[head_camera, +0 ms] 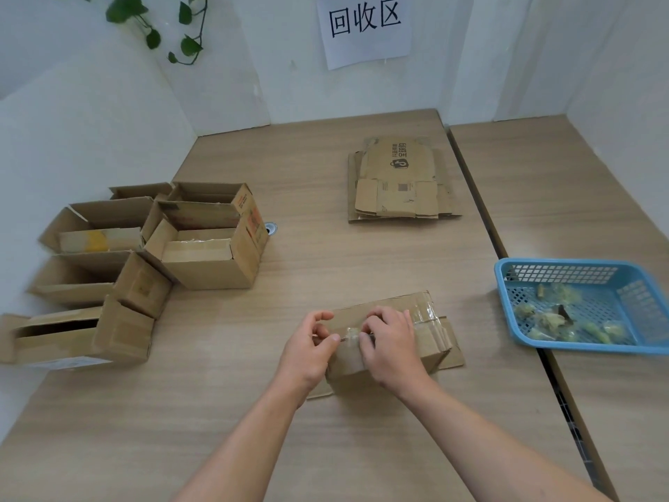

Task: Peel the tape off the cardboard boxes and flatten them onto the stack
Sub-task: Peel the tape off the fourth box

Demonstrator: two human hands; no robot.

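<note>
**Picking at the tape on the near box**

I had a box (430,344) lying on its side on the table (325,447), near me and a little right of centre, with its flaps spread flat at the right end. A strip of clear tape (350,335) ran across its top.

My left hand (311,346) had its fingers curled round the box's left end, and the thumb lay just beside the tape. My right hand (391,342) was on top of the box with its fingers bent in tight, pinching a crumpled bit of the tape next to my left thumb. I could not tell how much of the strip was lifted.

The stack (402,182) of flattened boxes lay far off, right of centre, well apart from the box I held. At the right stood a blue basket (579,265) holding balled tape scraps (550,320). Along the left side sat a cluster of open boxes (206,244). A paper sign (364,27) hung on the far wall, and plant leaves (155,30) hung to the left of it.
</note>
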